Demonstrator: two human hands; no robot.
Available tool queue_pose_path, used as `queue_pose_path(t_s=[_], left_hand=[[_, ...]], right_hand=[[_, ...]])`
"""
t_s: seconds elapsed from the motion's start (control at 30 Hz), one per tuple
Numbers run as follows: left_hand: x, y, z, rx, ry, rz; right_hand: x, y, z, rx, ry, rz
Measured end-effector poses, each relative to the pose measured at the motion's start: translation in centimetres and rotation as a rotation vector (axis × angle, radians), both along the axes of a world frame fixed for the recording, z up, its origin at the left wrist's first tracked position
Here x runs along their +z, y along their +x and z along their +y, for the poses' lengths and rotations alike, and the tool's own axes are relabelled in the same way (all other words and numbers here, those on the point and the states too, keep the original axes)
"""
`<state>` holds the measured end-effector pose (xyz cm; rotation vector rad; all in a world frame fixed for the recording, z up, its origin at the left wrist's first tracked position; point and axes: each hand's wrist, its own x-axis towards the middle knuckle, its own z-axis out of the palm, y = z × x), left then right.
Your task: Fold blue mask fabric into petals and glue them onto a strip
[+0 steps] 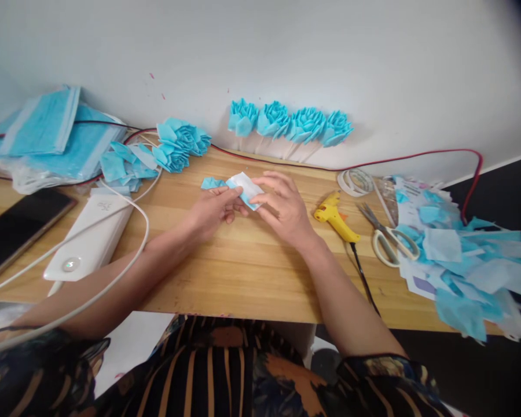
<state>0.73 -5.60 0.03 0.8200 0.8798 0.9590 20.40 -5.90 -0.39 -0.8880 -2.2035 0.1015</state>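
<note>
Both hands meet over the middle of the wooden table around a small blue-and-white piece of mask fabric (pixel 245 189). My left hand (pixel 215 209) pinches its left side between thumb and fingers. On the right edge, the thumb and fingertips of my right hand (pixel 284 204) grip the same piece. A small folded bit of blue fabric (pixel 212 183) shows just beyond my left fingers; whether it joins the held piece I cannot tell. To the right of my right hand lies a yellow glue gun (pixel 336 217), and scissors with white handles (pixel 391 236) rest past it.
Several blue fabric flowers (pixel 274 120) lean against the wall, others (pixel 178 143) lie at left. Face masks (pixel 47 124), a phone (pixel 24 223) and a white power strip (pixel 91 231) with a looping cable are on the left. Tape (pixel 355 182) and fabric scraps (pixel 469 260) lie right.
</note>
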Motion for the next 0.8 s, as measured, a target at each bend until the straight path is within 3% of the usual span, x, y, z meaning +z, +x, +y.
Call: queue_pose_path(t_s=[0.27, 0.5, 0.63, 0.8], left_hand=[[0.0, -0.1, 0.0, -0.010, 0.004, -0.021], [-0.3, -0.1, 0.1, 0.023, 0.052, 0.039], [-0.6, -0.1, 0.1, 0.098, 0.168, 0.202], [-1.1, -0.1, 0.2, 0.115, 0.214, 0.263]], right_hand=[[-0.2, 0.1, 0.1, 0.014, 0.084, 0.029], [-0.4, 0.1, 0.3, -0.004, 0.010, 0.048], [-0.6, -0.3, 0.0, -0.023, -0.104, 0.155], [-0.8, -0.9, -0.4, -0.098, -0.404, 0.412]])
